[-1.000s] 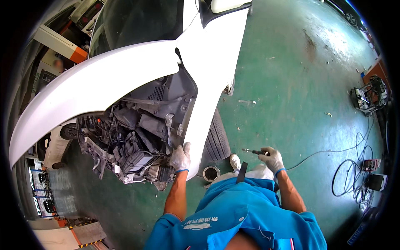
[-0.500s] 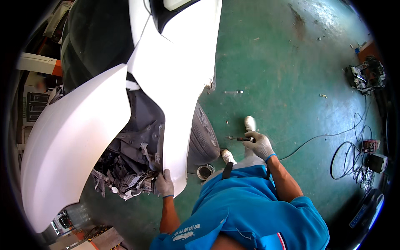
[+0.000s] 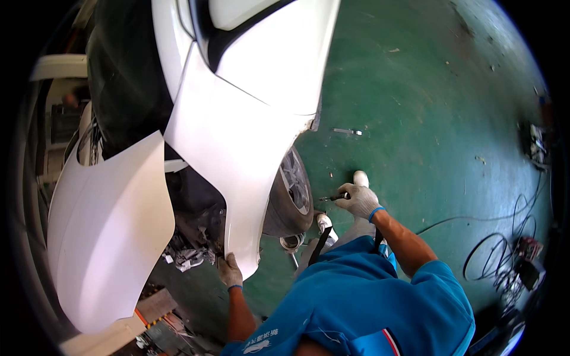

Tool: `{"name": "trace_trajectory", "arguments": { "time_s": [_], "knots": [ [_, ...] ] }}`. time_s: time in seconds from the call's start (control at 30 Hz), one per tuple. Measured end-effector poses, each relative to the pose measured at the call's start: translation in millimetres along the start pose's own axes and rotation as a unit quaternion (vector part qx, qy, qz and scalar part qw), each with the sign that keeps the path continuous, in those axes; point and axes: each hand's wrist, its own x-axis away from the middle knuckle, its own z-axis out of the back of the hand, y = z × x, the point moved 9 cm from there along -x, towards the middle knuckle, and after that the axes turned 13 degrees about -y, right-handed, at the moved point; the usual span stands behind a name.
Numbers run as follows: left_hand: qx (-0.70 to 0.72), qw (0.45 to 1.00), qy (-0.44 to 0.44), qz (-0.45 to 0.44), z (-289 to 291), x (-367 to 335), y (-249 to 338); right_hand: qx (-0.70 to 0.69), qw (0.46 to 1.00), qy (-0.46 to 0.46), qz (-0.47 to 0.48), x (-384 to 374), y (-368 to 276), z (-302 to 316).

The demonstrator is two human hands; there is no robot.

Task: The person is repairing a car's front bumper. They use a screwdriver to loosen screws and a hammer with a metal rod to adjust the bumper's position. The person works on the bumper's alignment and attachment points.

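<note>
My gloved left hand [image 3: 230,271] is closed on the lower end of a white car fender [image 3: 244,196], at its inner edge. Below my waist, my gloved right hand [image 3: 358,200] grips a slim hand tool [image 3: 333,198] with a metal tip and dark handle. The tool points left toward the wheel [image 3: 291,193] and touches nothing. Left of the fender, a large curved white panel [image 3: 113,231] juts out from the car, with exposed dark parts [image 3: 193,237] between the two. My palm hides most of the tool's handle.
A round container [image 3: 292,242] stands on the green floor by the wheel. A small metal item [image 3: 348,132] lies further ahead. On the right, a cable [image 3: 475,218] runs to coiled hoses [image 3: 496,255] and boxy equipment [image 3: 528,267]. Boards [image 3: 155,305] lie at lower left.
The view has shifted, showing more of the wheel's rim and the curved panel from another angle. My left hand stays at the fender's end; my right hand keeps the tool, its wrist bent more.
</note>
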Motion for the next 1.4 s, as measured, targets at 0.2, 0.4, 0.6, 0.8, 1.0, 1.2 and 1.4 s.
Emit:
{"name": "trace_trajectory", "arguments": {
  "time_s": [0.2, 0.4, 0.6, 0.8, 1.0, 1.2, 1.4],
  "knots": [
    [-0.021, 0.997, -0.07, 0.017, 1.3, -2.4, 14.6, 0.106, 0.993, -0.034, 0.038, -15.4, -40.4, 28.2],
    [-0.06, 0.997, -0.042, 0.0, -11.6, -0.2, -13.7, 0.077, 0.984, -0.127, 0.098, -31.9, -82.7, 13.1],
    [0.023, 0.998, -0.062, 0.021, -6.8, -1.4, 4.0, 0.066, 0.974, -0.153, 0.15, -33.1, -127.5, -19.5],
    [0.139, 0.988, 0.074, 0.001, 18.3, 4.1, 29.3, 0.114, 0.965, -0.2, 0.128, -37.0, -181.5, -86.9],
    [0.118, 0.968, 0.206, 0.079, 39.1, -0.2, 43.4, 0.209, 0.939, -0.231, 0.148, -42.6, -259.1, -167.5],
    [0.131, 0.966, 0.197, 0.104, 27.0, -10.5, 35.4, 0.265, 0.902, -0.281, 0.193, -82.8, -281.5, -220.7],
    [0.146, 0.953, 0.25, 0.087, 43.3, -2.5, 34.9, 0.276, 0.884, -0.325, 0.192, -92.7, -290.3, -242.8]
  ]
}}
